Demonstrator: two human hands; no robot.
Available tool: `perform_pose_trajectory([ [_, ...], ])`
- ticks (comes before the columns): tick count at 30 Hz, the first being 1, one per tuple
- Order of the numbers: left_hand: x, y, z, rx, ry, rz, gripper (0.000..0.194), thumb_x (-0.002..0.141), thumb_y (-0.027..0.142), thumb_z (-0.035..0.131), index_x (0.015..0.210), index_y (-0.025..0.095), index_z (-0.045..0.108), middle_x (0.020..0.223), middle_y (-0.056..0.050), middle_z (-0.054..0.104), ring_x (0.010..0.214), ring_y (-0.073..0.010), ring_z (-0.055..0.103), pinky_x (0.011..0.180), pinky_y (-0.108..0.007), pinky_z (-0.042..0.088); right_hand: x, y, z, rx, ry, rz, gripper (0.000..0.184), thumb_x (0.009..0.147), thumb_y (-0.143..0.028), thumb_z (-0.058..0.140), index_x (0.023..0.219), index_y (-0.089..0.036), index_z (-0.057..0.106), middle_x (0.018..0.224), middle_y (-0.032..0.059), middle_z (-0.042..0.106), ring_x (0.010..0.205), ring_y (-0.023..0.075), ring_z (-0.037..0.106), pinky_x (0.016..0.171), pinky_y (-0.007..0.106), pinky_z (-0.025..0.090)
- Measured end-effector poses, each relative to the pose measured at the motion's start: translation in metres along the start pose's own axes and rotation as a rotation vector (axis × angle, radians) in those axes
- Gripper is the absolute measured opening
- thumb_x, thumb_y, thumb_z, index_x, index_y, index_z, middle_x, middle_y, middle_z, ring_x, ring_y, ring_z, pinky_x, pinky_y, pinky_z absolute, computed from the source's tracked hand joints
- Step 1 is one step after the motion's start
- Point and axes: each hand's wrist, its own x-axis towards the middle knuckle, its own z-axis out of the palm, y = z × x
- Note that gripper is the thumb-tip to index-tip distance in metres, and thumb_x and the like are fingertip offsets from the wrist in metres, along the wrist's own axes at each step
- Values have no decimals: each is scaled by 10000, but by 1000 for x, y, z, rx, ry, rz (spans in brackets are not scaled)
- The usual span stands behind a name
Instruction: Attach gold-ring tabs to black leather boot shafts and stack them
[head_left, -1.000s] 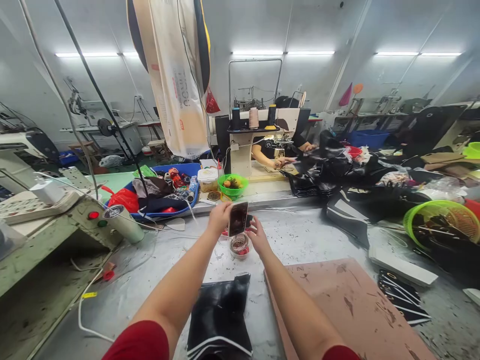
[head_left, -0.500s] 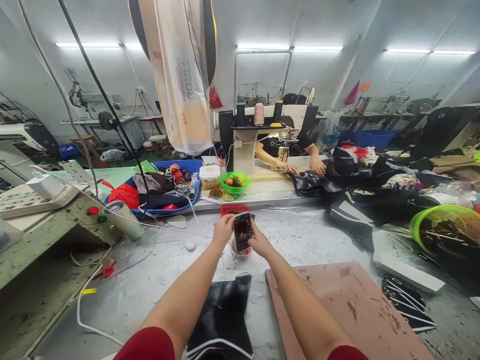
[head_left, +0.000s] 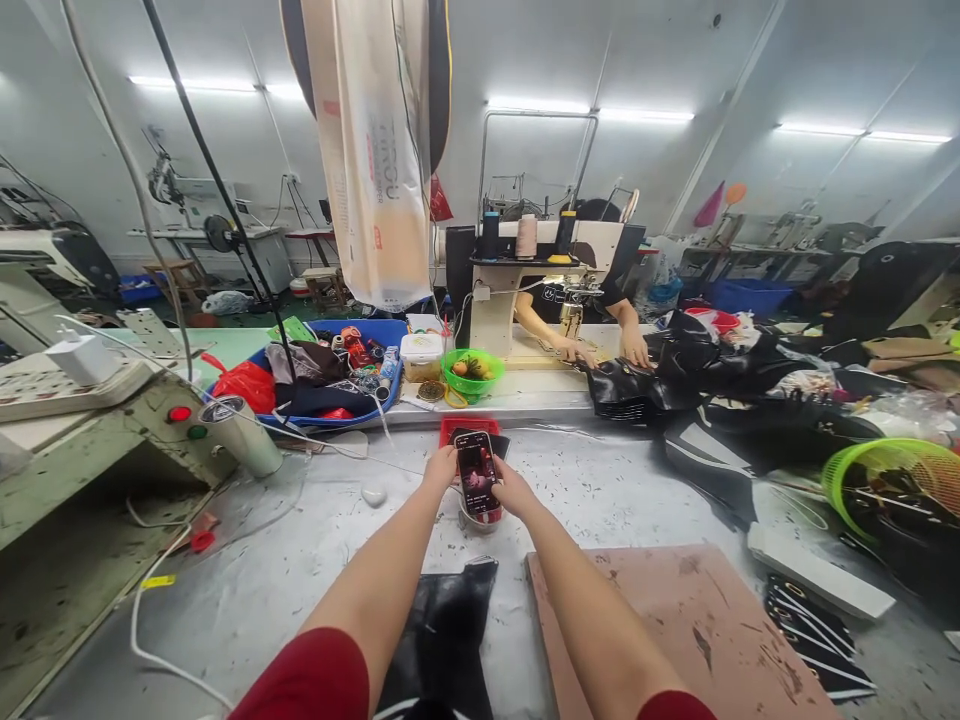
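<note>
A smartphone [head_left: 476, 475] with its screen lit is held upright between my two hands. My left hand [head_left: 441, 468] grips its left edge, and my right hand [head_left: 515, 488] closes on its right edge with the thumb near the screen. Behind and below the phone are a red basket [head_left: 450, 427] and a small round container [head_left: 480, 522], both partly hidden by it. Black leather-like pieces [head_left: 442, 620] with white trim lie on the grey table under my forearms.
A reddish-brown board [head_left: 660, 610] lies at right, with a green basket [head_left: 847, 470] beyond it. Across the table, a co-worker's hands [head_left: 636, 348] are on black material at a sewing machine [head_left: 491, 295]. A blue tub [head_left: 390, 350] and green bowl [head_left: 472, 385] stand at the back.
The phone has come slightly left and lower in view, and its screen now faces me more squarely. The co-worker's hands have shifted a little on the black material.
</note>
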Motion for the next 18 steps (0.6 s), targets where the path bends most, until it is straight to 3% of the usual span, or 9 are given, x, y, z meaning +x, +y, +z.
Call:
perform_pose_trajectory([
  [4, -15, -5, -5, 57, 29, -2, 307, 857, 321, 496, 1118, 159, 507, 1123, -79, 538, 944, -185, 556, 794, -391, 486, -8, 14, 0, -52, 95, 122, 509, 761, -109, 514, 1256, -202, 434, 1309, 68, 446, 1197, 209, 405, 989, 356, 328],
  [7, -43, -17, -8, 120, 25, 6, 303, 858, 325, 494, 1107, 154, 511, 1115, -77, 542, 950, -187, 555, 800, -397, 481, -18, 30, 6, -70, 132, 241, 346, 852, -272, 515, 1179, -162, 481, 1238, 96, 476, 1094, 223, 480, 914, 444, 395],
  [11, -87, -37, 0, 235, -109, 41, 193, 821, 187, 527, 1001, 136, 575, 1080, -76, 578, 990, -186, 551, 896, -396, 429, -20, 40, 17, -55, 126, 298, 288, 875, -325, 489, 1113, -164, 518, 1104, 69, 544, 923, 170, 558, 786, 373, 482],
  [14, -110, -41, 11, 315, -215, 84, 344, 745, 55, 501, 1066, 156, 571, 1187, -88, 544, 1123, -187, 492, 1001, -338, 347, -13, 36, 18, -62, 151, 283, 266, 879, -320, 482, 1101, -182, 527, 1117, 68, 540, 933, 166, 552, 797, 364, 477],
  [18, -126, -34, 16, 417, -328, 118, 481, 715, 70, 491, 1190, 142, 502, 1326, -109, 436, 1247, -206, 378, 1064, -329, 261, -7, 28, 14, -77, 186, 258, 257, 879, -316, 481, 1098, -191, 532, 1144, 69, 528, 963, 171, 541, 823, 374, 465],
])
